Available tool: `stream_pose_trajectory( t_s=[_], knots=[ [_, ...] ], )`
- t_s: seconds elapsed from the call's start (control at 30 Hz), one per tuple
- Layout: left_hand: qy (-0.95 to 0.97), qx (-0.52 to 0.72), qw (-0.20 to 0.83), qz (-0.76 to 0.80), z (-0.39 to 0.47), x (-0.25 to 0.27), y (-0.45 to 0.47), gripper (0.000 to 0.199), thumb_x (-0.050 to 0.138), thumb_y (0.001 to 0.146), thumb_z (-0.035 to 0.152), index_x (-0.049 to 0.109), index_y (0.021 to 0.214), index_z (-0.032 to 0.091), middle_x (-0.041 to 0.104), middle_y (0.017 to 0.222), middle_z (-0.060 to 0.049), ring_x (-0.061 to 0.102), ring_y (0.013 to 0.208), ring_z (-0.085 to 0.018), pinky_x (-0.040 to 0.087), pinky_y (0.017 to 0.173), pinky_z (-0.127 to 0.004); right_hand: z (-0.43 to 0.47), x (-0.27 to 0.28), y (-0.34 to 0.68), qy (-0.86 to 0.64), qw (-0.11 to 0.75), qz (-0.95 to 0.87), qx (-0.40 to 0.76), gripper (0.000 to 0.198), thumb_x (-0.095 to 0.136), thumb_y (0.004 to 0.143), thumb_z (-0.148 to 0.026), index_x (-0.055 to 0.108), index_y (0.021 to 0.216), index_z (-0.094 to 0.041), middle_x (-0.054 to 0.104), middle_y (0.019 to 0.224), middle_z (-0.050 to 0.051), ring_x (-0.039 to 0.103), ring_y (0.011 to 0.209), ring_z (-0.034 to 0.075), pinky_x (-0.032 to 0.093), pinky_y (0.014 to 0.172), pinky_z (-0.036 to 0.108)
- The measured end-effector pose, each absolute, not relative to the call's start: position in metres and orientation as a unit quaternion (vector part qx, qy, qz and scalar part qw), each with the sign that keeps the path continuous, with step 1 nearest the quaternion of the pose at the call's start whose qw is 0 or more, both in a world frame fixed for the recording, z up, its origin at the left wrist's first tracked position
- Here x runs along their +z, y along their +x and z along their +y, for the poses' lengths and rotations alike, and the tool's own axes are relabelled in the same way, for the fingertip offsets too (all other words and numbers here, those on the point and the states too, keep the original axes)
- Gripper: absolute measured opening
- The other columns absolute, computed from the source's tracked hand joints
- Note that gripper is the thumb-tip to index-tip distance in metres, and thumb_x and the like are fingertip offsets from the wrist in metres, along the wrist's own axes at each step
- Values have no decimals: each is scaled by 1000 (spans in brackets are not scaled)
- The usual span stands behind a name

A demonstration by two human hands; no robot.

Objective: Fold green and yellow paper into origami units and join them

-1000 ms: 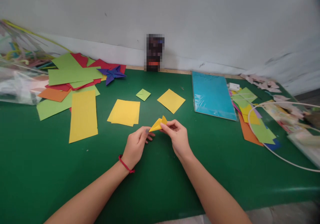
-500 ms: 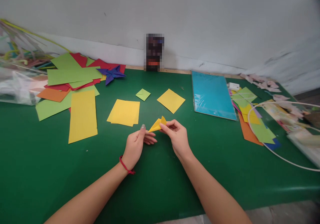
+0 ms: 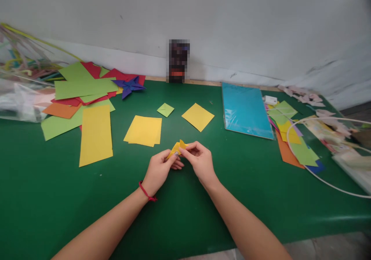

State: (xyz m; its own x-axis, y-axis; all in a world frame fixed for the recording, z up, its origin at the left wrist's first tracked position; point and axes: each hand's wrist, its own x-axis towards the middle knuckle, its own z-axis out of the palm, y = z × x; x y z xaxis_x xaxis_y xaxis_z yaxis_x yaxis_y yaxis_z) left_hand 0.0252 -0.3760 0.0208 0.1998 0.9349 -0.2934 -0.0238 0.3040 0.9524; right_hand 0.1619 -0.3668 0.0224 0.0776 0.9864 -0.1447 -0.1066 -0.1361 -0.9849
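Note:
A small folded piece of yellow paper [image 3: 175,148] is held between my two hands, just above the green table. My left hand [image 3: 160,168] has its thumb laid across the paper's near left side, with the fingers beneath. My right hand [image 3: 200,160] pinches the right end between thumb and index finger, where a pointed flap stands up. Parts of the paper are hidden by my fingers. Beyond my hands lie a stack of yellow squares [image 3: 144,130], a small folded green square [image 3: 165,110] and a yellow square [image 3: 198,117] turned cornerwise.
Green, red and orange sheets [image 3: 84,88] pile up at the left, with a purple paper star [image 3: 130,86] and a long yellow sheet [image 3: 96,136]. A blue packet [image 3: 246,111] lies right, near coloured scraps [image 3: 295,136] and a white cable [image 3: 301,175]. A pixelated object [image 3: 177,60] leans on the wall.
My left thumb has come down onto the folded yellow paper, and the left hand now grips it. My right hand has shifted slightly left and down with the paper.

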Motion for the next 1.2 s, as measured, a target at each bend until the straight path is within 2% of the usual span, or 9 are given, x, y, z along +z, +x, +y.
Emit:
stream_pose_trajectory(
  t_s=[0.2, 0.37, 0.4, 0.47, 0.53, 0.63, 0.7, 0.97, 1.2],
  knots=[
    [518, 353, 586, 513, -375, 24, 19, 23, 54, 83, 38, 60, 84, 17, 69, 79, -3, 67, 77, -18, 52, 70, -28, -367, 23, 164, -532, 500, -442, 521, 21, 72, 68, -32, 56, 67, -18, 64, 73, 0, 63, 73, 15, 52, 71, 30],
    [558, 354, 539, 522, -374, 26, 16, 20, 52, 84, 36, 60, 81, 17, 69, 74, -1, 66, 73, -16, 49, 70, -25, -367, 22, 163, -513, 523, -440, 519, 19, 72, 67, -30, 58, 74, -20, 63, 77, 0, 64, 77, 16, 51, 74, 31],
    [555, 358, 545, 517, -373, 27, 16, 20, 52, 84, 35, 60, 81, 17, 69, 73, -1, 65, 72, -15, 49, 70, -25, -367, 22, 163, -502, 535, -430, 527, 23, 73, 66, -28, 58, 83, -21, 63, 80, -1, 64, 79, 16, 51, 75, 31],
    [541, 373, 558, 506, -372, 27, 16, 19, 53, 84, 34, 60, 84, 16, 68, 73, -1, 65, 72, -15, 49, 71, -25, -367, 22, 161, -480, 550, -410, 546, 48, 76, 63, -26, 53, 106, -26, 62, 88, -1, 64, 83, 16, 51, 78, 32],
    [526, 386, 572, 498, -372, 27, 16, 17, 55, 83, 32, 60, 84, 16, 68, 72, -1, 65, 71, -14, 49, 71, -25, -366, 21, 161, -469, 531, -405, 579, 61, 77, 61, -26, 49, 115, -26, 62, 92, 0, 63, 87, 17, 50, 79, 32],
    [507, 388, 593, 491, -372, 27, 17, 18, 56, 82, 32, 60, 83, 15, 67, 72, -1, 65, 71, -14, 49, 71, -25, -366, 21, 161, -478, 468, -407, 622, 33, 76, 62, -30, 61, 90, -20, 64, 85, 1, 62, 82, 17, 49, 76, 31],
    [502, 384, 601, 490, -372, 27, 18, 18, 56, 82, 33, 60, 83, 15, 67, 71, -1, 65, 70, -14, 50, 70, -25, -366, 20, 162, -489, 450, -404, 629, 23, 74, 64, -32, 63, 79, -18, 65, 80, 1, 61, 77, 16, 48, 73, 30],
    [548, 391, 558, 485, -375, 29, 17, 15, 55, 84, 30, 61, 80, 17, 69, 76, -1, 65, 72, -14, 50, 71, -24, -366, 22, 164, -494, 424, -385, 654, 23, 74, 64, -32, 69, 82, -18, 65, 73, 1, 57, 67, 13, 46, 68, 29],
    [559, 388, 535, 501, -375, 26, 18, 14, 54, 84, 30, 61, 82, 18, 69, 74, -1, 65, 71, -14, 49, 70, -23, -367, 20, 162, -519, 451, -387, 615, 20, 76, 62, -31, 71, 78, -20, 66, 78, 1, 60, 74, 16, 47, 74, 31]
  ],
)
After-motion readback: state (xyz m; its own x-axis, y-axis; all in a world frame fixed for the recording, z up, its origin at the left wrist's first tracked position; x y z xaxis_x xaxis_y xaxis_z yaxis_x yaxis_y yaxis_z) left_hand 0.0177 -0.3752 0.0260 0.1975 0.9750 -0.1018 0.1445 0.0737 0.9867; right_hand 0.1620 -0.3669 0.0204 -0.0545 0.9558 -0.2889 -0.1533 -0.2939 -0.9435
